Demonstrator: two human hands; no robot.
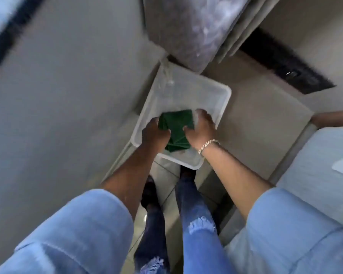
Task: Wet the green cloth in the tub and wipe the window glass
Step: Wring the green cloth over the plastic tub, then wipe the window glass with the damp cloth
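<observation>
Both hands reach down into the white tub (224,99) at the centre of the frame, arms stretched nearly straight from rolled light-blue sleeves (83,224) at the lower corners. Left hand (153,134) is closed around the left edge of the green cloth (176,125), knuckles up, fingers curled under the fabric. Right hand (203,128) grips the cloth's right side, thumb pressed on top and fingers spread over the far edge; a chain bracelet (208,145) circles that wrist. Bunched and folded, the cloth sits between the two hands inside the tub, toward its near end. Whether water fills the tub cannot be told through the blur. No writing or label is readable anywhere. Below the tub, ripped blue jeans (198,224) and dark shoes (150,191) stand on the tiled floor (166,175).
</observation>
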